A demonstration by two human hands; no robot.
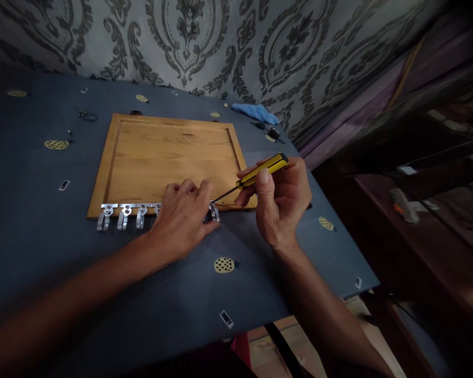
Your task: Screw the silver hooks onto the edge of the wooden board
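Note:
A framed wooden panel lies flat on the table. Along its near edge runs a silver metal hook rail with several hooks hanging past the edge. My left hand presses over the rail's right part, thumb beneath and fingers on top, hiding some of the hooks. In my right hand is a yellow and black screwdriver, gripped by its handle and slanting down to the left. Its tip meets the rail near the rightmost hook, beside my left fingertips; any screw there is too small to make out.
The blue pineapple-print tablecloth covers the table. Behind the panel lie a blue cloth and a dark tool. Small metal bits sit at the back left. On the right, a dark lower surface holds a whitish tool.

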